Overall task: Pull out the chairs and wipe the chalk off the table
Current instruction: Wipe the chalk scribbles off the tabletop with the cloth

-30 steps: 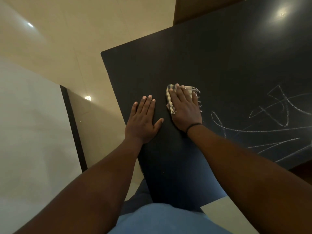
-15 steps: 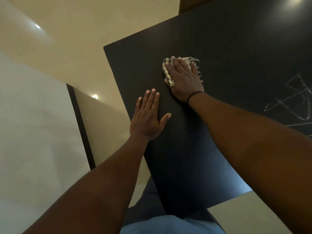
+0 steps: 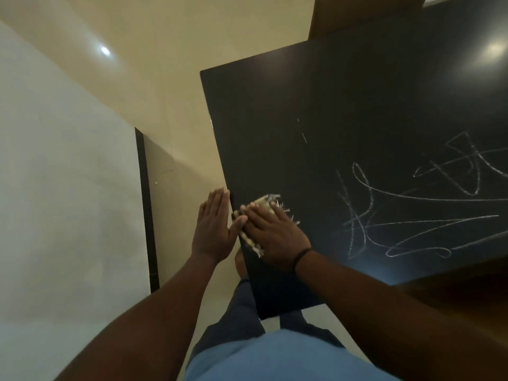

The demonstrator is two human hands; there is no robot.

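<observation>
The black table (image 3: 343, 111) fills the right half of the view, with white chalk scribbles (image 3: 406, 213) on its near right part and a faint short mark (image 3: 302, 133) further back. My right hand (image 3: 275, 235) lies flat with straight fingers on a striped, fringed cloth (image 3: 253, 243) at the table's left edge. My left hand (image 3: 214, 229) is open beside that edge, fingers straight, its thumb near the cloth. Most of the cloth is hidden under my right hand.
A brown wooden chair back (image 3: 357, 15) stands beyond the far side of the table. A dark wooden surface (image 3: 453, 292) shows at the near right. Beige tiled floor (image 3: 170, 78) with a black strip (image 3: 147, 210) lies to the left.
My right hand has slid the cloth back toward me to the table's left edge. My left hand has come off the tabletop and now sits just beside the edge.
</observation>
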